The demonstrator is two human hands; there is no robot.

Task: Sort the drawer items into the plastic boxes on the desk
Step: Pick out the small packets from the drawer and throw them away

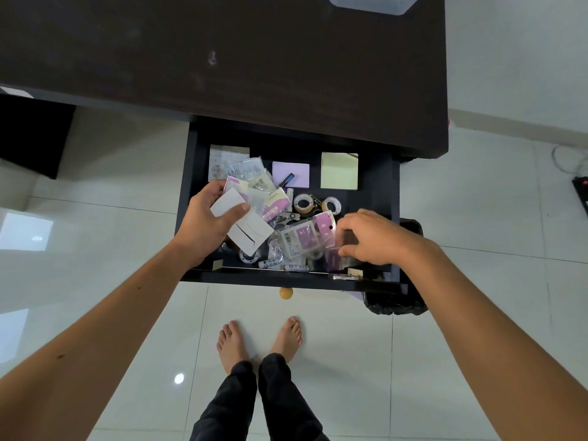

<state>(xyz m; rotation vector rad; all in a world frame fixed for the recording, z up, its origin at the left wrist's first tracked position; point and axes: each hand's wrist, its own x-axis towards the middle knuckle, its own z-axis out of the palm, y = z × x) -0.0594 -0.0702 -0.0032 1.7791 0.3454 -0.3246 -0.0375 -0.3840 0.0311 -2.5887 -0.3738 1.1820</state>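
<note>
1. The open drawer [191,173] is sticking out from under the front edge of the dark surface [222,58], and it is holding a loose heap of small stationery.
2. The left hand [206,224] is hovering over the drawer's left side, thumb and fingers [237,210] pinching a stack of white cards [246,230]; a few pale packets are fanning out behind them.
3. The right hand [372,237] is reaching into the drawer's near right corner, its fingers curled and pinching the edge of a clear plastic packet with purple inserts [305,238]. A barcode label is showing on that packet, but its print is too small to read.
4. Toward the drawer's back edge, a patterned sheet [227,162] is lying at the left, a lilac sticky-note pad [291,175] in the middle and a pale yellow-green pad [339,170] at the right.
5. A dark blue pen-like stick [286,179] is resting tilted across the lilac pad's near left part.
6. Two rolls of clear tape [304,203] are lying side by side in the drawer's middle, just beyond the right hand.
7. Along the drawer's front edge, two small batteries [296,267] are lying end to end; their printing is not legible.
8. A clear plastic box [372,3] is sitting at the far right corner of the surface, cut off by the frame's top.
9. A round yellow knob [285,293] is showing on the drawer's front, above the person's bare feet [259,342] on the white tiled floor [445,313].
</note>
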